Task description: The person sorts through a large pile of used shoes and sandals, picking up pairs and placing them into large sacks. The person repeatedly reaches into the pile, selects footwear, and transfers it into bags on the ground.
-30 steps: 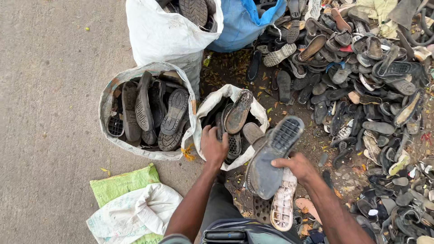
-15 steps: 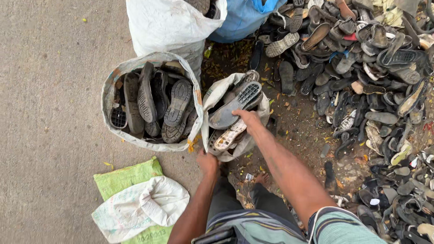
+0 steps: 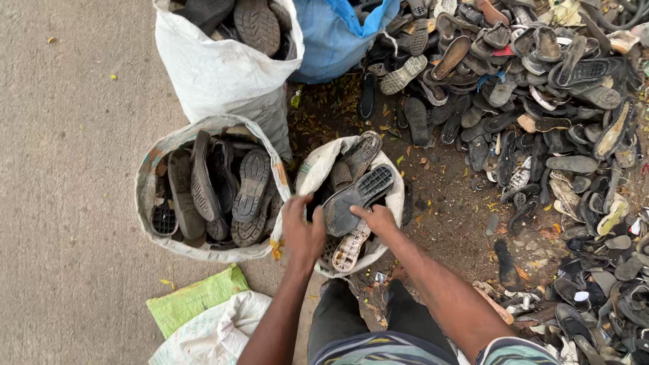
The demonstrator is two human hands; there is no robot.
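A small white woven sack [image 3: 318, 169] stands open in front of me, stuffed with worn shoe soles. My left hand [image 3: 302, 230] grips its near-left rim. My right hand [image 3: 376, 220] presses on a dark grey ridged sole [image 3: 355, 198] and a pale perforated sole [image 3: 351, 247] lying across the sack's mouth. More dark soles stick up behind them inside the sack.
A wider sack [image 3: 152, 169] of upright soles stands to the left, a tall white sack [image 3: 223, 67] and a blue bag [image 3: 334, 40] behind. A big heap of old soles and sandals [image 3: 541, 115] covers the ground on the right. Folded green and white sacks [image 3: 196, 318] lie near my left arm.
My right hand carried the grey and pale soles from the ground on the right into the small sack and now pushes them down. My left hand stayed on the sack's rim.
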